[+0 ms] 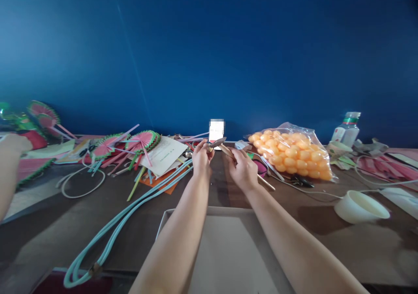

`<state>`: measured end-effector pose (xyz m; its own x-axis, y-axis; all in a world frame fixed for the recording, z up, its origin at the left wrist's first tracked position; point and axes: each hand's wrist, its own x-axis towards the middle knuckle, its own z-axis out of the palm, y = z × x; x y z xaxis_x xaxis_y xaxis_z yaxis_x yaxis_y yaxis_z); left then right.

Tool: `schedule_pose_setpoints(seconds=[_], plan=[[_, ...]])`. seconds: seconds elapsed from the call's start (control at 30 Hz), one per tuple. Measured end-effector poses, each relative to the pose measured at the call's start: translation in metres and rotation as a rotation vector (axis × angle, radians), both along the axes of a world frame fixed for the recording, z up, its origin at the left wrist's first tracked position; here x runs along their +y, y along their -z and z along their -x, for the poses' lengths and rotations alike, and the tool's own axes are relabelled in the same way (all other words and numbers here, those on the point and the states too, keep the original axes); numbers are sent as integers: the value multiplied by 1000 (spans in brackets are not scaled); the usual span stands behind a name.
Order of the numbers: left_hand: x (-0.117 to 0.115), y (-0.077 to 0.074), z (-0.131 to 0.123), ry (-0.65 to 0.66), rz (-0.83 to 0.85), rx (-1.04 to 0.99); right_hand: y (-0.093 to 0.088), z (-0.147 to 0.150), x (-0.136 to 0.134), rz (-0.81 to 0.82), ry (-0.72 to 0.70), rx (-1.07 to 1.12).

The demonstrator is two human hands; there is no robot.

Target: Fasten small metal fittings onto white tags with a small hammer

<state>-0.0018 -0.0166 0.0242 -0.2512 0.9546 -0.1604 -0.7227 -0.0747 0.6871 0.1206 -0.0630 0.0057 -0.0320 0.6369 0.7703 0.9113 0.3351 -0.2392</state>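
Both of my hands are raised over the table's middle, in front of a lit phone screen [216, 130]. My left hand [202, 155] is closed at the near ends of pale blue tubes [122, 220], on something small and metallic that I cannot make out. In my right hand [243, 168], the fingers wrap round a thin brown handle [227, 150]. A dark, pointed metal piece [217, 143] lies between the two hands, near the fingertips of both. Below my forearms is a shallow pale box [228, 250].
A clear bag of orange balls [294, 152] lies right of my hands, with a white tape roll [361, 207] and bottle [348, 130] beyond. Pink-green paper fans [143, 141], papers [166, 154] and strips lie left. Another person's arm [9, 167] reaches in at the far left.
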Motion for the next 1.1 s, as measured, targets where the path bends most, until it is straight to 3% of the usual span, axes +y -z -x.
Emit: schedule_pose_setpoints(seconds=[1.1], plan=[[0,-2,2,12,54,-37,-1,-2,-1,9,4,-17]])
